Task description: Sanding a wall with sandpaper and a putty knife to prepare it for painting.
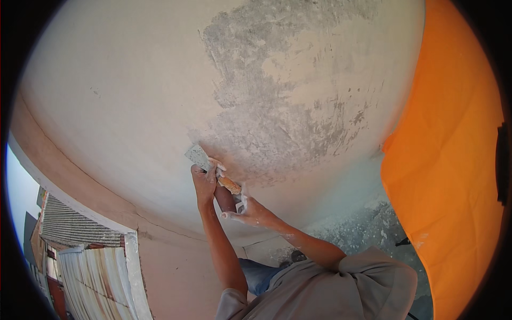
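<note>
My left hand [206, 182] grips a putty knife [197, 156] near where its blade meets the orange-brown handle. The flat, speckled metal blade points up and left, close to the plastered wall [256, 132]. My right hand [250, 210] is by the handle's lower end, thumb and fingers around the lower edge of a brown flat piece [227, 199], possibly sandpaper. That piece lies just below the handle, its upper end near my left hand. White powder or filler coats the fingers of both hands. Grey rough patches spread over the pale wall above and right of the hands.
An orange sheet [440, 160] hangs along the right side. Below right is a floor [372, 224] spattered with white. At lower left, a ledge [132, 260] with a cracked surface borders an opening, with corrugated roofing [80, 220] outside.
</note>
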{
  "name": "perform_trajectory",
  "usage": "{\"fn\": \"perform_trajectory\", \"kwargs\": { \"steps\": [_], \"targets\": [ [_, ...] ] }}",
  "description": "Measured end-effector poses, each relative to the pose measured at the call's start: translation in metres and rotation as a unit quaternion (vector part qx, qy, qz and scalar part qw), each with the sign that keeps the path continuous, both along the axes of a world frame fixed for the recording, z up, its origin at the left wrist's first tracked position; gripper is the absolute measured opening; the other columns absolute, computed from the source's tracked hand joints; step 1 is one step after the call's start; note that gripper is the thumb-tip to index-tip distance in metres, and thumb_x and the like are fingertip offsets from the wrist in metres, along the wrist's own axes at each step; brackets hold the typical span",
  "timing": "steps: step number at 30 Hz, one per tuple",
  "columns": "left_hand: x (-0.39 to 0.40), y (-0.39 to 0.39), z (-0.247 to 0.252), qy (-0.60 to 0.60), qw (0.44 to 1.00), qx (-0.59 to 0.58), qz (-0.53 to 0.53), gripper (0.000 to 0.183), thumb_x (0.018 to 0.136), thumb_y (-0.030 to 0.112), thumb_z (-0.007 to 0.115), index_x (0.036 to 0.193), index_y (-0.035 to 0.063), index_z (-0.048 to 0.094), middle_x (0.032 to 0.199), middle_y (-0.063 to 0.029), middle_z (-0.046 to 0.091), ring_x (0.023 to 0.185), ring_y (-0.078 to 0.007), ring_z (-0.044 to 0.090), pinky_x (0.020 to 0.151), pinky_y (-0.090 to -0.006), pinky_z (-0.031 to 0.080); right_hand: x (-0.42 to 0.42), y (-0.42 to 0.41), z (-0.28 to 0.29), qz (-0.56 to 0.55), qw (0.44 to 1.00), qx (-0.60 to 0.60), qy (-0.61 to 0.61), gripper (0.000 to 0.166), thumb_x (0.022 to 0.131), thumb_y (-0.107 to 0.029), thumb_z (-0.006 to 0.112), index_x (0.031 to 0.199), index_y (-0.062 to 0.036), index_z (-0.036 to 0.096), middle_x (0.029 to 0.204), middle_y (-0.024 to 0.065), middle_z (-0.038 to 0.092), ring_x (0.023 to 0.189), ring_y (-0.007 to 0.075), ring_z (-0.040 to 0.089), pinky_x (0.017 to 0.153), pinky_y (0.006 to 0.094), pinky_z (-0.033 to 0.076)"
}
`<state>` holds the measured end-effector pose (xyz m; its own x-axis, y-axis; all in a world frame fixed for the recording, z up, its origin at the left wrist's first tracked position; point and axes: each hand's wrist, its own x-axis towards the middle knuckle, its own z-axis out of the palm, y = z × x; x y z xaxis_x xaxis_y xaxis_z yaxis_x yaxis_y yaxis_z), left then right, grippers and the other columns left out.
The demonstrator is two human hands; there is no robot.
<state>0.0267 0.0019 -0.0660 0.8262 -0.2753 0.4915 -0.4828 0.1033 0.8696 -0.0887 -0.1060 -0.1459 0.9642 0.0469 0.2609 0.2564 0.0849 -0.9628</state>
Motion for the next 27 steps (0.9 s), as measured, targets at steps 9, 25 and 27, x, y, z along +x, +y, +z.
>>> {"fn": "perform_trajectory", "kwargs": {
  "steps": [9,25,27],
  "targets": [
    [-0.051,0.002,0.039,0.027,0.999,-0.020,0.028,0.030,0.104,0.016,0.063,0.078,0.0010,0.064,0.067,-0.0075,0.066,0.051,-0.0103,0.056,0.050,-0.0248,0.041,-0.029,-0.071,-0.012,-0.041,0.999,0.029,-0.002,0.077,0.079,-0.024,0.090,0.137,0.0004,0.046,0.109,0.0166,0.071,0.096,0.0216,0.070,0.078,0.0337,0.058],
    [0.063,0.009,0.049,0.004,0.690,-0.166,-0.705,0.060,0.107,0.036,0.053,0.057,0.0028,0.057,0.043,-0.0044,0.051,0.033,-0.0157,0.051,0.030,-0.0271,0.046,-0.016,-0.376,0.314,-0.702,0.496,-0.258,-0.441,0.042,0.099,-0.026,0.061,0.129,0.0006,0.049,0.115,0.0251,0.065,0.107,0.0426,0.064,0.099,0.0474,0.049],
    [0.058,0.007,0.046,0.030,0.689,-0.176,-0.703,0.061,0.108,0.034,0.051,0.058,0.0017,0.059,0.044,-0.0055,0.056,0.032,-0.0160,0.050,0.031,-0.0269,0.046,0.019,-0.391,0.334,-0.682,0.523,-0.235,-0.453,0.036,0.100,-0.027,0.061,0.121,0.0014,0.054,0.106,0.0236,0.066,0.099,0.0413,0.064,0.092,0.0473,0.049]
  ]
}}
